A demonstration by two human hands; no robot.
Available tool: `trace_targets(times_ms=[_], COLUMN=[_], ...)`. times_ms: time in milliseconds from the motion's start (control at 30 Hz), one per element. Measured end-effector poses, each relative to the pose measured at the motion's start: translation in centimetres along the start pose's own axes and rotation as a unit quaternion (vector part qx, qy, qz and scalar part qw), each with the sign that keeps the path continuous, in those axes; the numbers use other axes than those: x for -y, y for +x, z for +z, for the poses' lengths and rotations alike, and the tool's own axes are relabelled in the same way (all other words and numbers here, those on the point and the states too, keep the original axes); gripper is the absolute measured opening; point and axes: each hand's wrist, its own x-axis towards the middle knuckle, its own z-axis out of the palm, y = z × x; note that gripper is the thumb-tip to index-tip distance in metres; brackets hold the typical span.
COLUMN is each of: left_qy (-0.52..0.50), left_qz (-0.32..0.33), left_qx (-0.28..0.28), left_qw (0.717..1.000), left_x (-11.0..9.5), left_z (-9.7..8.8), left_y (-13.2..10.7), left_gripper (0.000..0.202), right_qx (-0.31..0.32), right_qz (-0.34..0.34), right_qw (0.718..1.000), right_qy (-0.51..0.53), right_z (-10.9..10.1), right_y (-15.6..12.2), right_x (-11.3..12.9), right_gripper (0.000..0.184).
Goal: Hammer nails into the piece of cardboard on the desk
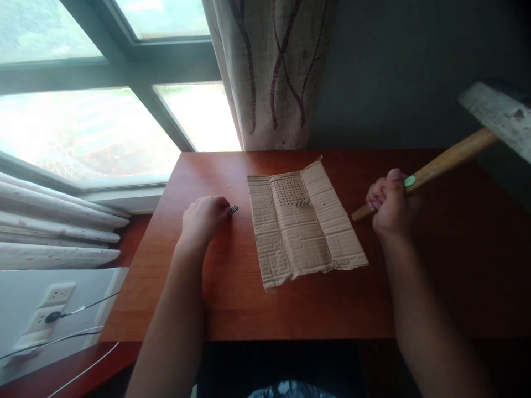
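My right hand (390,204) grips the wooden handle of a hammer (452,155), whose grey metal head is raised at the upper right, above the table. My left hand (203,218) rests on the red-brown table (232,298) to the left of a flattened cardboard sheet (302,232), fingers closed around a few small dark nails (233,209) whose ends stick out. The cardboard carries a grid of small holes (288,190) near its far end, with a short row of nails (303,203) standing at the grid's lower right.
A patterned curtain (274,72) hangs behind the table, with a window (83,127) to the left. At lower left a wall socket (50,309) has a plug and thin cables. The table's near edge runs just before my body.
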Motion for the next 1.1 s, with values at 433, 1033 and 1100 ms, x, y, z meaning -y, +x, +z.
trace_targets(times_ms=[433, 1033, 1100], left_qy=[0.034, -0.434, -0.513], left_qz=[0.004, 0.006, 0.038], left_qx=[-0.005, -0.219, -0.215], left_qw=[0.999, 0.874, 0.83], left_x=[-0.7, -2.9, -4.1], left_z=[-0.2, -2.0, -2.6], left_y=[-0.2, -1.5, -2.2], left_gripper=[0.03, 0.021, 0.021], right_qx=[-0.003, -0.008, -0.005], right_qz=[0.006, 0.018, 0.018], right_qw=[1.0, 1.0, 1.0], right_qy=[-0.006, -0.006, -0.005], right_z=[0.0, 0.1, 0.1], right_y=[0.0, 0.0, 0.0], right_x=[0.1, 0.2, 0.2], right_gripper=[0.059, 0.062, 0.063])
